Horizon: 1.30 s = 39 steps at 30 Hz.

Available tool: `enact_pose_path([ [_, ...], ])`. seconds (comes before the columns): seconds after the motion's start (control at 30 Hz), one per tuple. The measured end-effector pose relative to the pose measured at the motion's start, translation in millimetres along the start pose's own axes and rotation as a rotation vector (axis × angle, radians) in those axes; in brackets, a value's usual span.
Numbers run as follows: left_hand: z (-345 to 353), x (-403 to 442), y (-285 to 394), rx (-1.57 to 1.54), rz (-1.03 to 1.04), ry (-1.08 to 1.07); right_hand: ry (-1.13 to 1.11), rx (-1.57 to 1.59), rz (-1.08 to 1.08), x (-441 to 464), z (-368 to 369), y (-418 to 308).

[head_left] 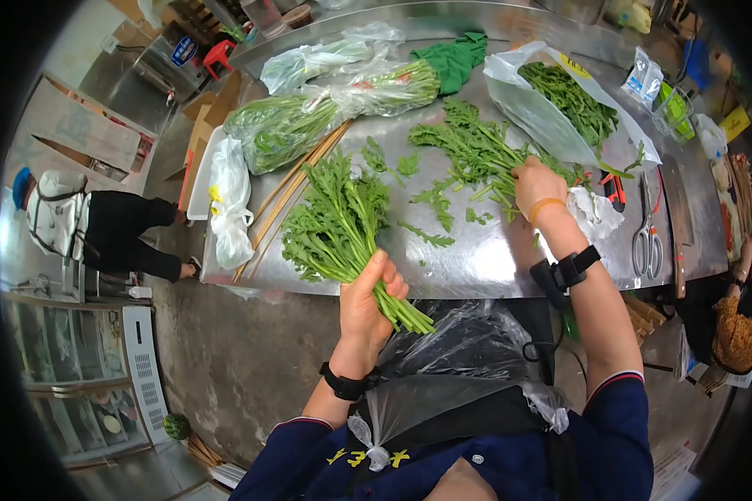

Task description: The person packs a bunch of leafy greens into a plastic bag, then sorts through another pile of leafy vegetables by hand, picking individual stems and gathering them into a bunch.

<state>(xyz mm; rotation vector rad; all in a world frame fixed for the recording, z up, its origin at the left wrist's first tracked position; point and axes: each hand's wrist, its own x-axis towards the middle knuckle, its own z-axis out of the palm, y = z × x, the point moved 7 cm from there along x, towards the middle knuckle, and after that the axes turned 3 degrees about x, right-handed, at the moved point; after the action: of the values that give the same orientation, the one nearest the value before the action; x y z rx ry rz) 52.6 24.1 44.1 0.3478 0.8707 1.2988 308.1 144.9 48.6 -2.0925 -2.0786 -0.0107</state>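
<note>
My left hand (372, 299) is closed around the stems of a bunch of leafy greens (334, 215), held over the table's front edge with the leaves toward the back left. Further right, my right hand (538, 185) has its fingers bent together at the stem end of loose greens (468, 146) lying on the metal table (376, 275). What those fingers pinch is too small to make out. Small loose leaves (433, 204) lie between the two hands. Behind my right hand, an open plastic bag (518, 92) holds more greens (572, 100).
Wrapped greens (309, 125) and a green cloth (455, 63) lie at the back. Wooden sticks (297, 179) and a white plastic bag (229, 204) are at the left. Scissors (647, 242) and a knife (679, 267) lie right. People stand at far left (100, 225) and far right (737, 330).
</note>
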Motion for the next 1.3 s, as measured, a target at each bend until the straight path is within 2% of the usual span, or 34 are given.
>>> enact_pose_path([
  [0.07, 4, -1, 4, 0.084, 0.033, -0.030, -0.207, 0.080, 0.068, 4, 3, 3],
  [0.2, 2, 0, 2, 0.105, 0.027, 0.024, -0.222, 0.268, 0.045, 11, -10, 14],
  [0.27, -3, 1, 2, 0.048, 0.031, 0.025, 0.003, 1.044, 0.068, 16, -24, 26],
  [0.3, -3, 1, 2, 0.045, 0.032, 0.022, 0.057, 1.213, 0.074, 12, -38, 24],
  [0.33, -3, 2, 1, 0.025, 0.029, 0.041, 0.063, 1.207, 0.068, 10, -40, 27],
  [0.4, -1, 2, 2, 0.003, 0.030, 0.047, -0.435, 1.554, 0.356, -4, -11, 23],
  [0.43, 1, 2, 3, -0.003, 0.027, 0.033, -0.424, 1.764, 0.360, -11, -11, 16],
  [0.53, -4, -1, -4, -0.031, -0.001, 0.044, -0.347, 1.856, 0.308, -38, -37, -18],
  [0.67, 2, -1, -6, -0.044, -0.006, 0.021, -0.410, 1.826, 0.194, -61, -30, -60],
  [0.73, 5, -3, -8, -0.061, 0.001, 0.016, -0.320, 1.752, 0.105, -71, -41, -86],
  [0.83, 15, -6, -12, -0.090, -0.039, -0.075, -0.298, 1.671, 0.018, -86, -36, -116],
  [0.87, 15, -7, -12, -0.090, -0.028, -0.069, -0.374, 1.750, 0.025, -91, -40, -128],
  [1.07, 16, -8, -8, -0.064, 0.037, -0.143, -0.392, 1.619, -0.068, -97, -42, -135],
  [1.13, 16, -6, -6, -0.059, 0.056, -0.147, -0.195, 1.203, -0.206, -96, -62, -134],
  [1.27, 8, -4, -8, 0.009, 0.048, -0.092, -0.172, 1.126, -0.234, -97, -64, -135],
  [1.3, 5, -4, -9, 0.023, 0.035, -0.062, -0.147, 1.118, -0.304, -97, -61, -135],
])
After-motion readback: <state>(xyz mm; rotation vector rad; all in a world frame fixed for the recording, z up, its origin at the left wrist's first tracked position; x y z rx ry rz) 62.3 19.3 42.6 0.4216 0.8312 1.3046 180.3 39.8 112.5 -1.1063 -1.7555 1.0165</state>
